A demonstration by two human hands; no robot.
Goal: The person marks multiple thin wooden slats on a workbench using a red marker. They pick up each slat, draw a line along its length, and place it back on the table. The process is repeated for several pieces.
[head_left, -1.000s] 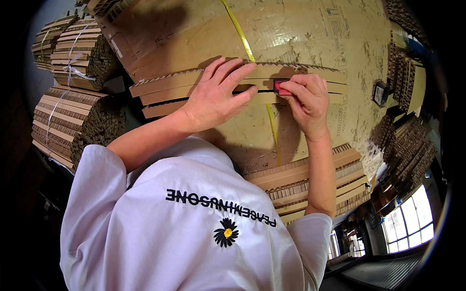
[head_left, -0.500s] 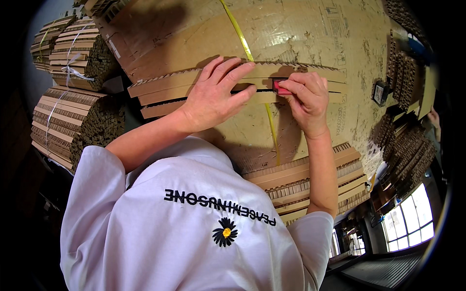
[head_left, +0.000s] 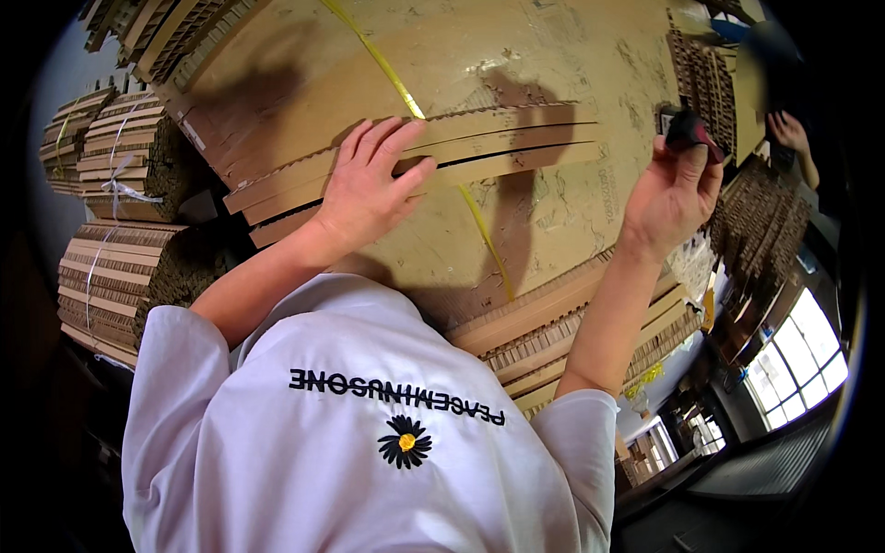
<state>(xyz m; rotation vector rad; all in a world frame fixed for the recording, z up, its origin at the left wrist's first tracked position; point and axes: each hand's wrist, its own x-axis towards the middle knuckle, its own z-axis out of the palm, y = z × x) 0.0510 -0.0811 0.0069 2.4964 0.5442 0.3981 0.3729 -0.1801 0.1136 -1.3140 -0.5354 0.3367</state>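
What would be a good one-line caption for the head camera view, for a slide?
Left hand presses flat on a stack of brown corrugated cardboard sheets bound by a yellow plastic strap, while the right hand lifts a small red-and-black tool.

Cardboard warehouse or packing workshop, strapped bundles of flattened cartons (head_left: 120, 166), tall corrugated stacks (head_left: 747, 230), factory windows (head_left: 797, 355)

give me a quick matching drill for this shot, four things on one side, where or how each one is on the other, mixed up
Things:
1. left hand
2. right hand
3. yellow strap
4. tied cardboard bundles

Places or states:
A. stacked at the far left
B. raised at the right, holding a small red and black tool
C. pressed flat on the cardboard sheets
D. running diagonally across the big cardboard stack

Pairs: 1-C, 2-B, 3-D, 4-A
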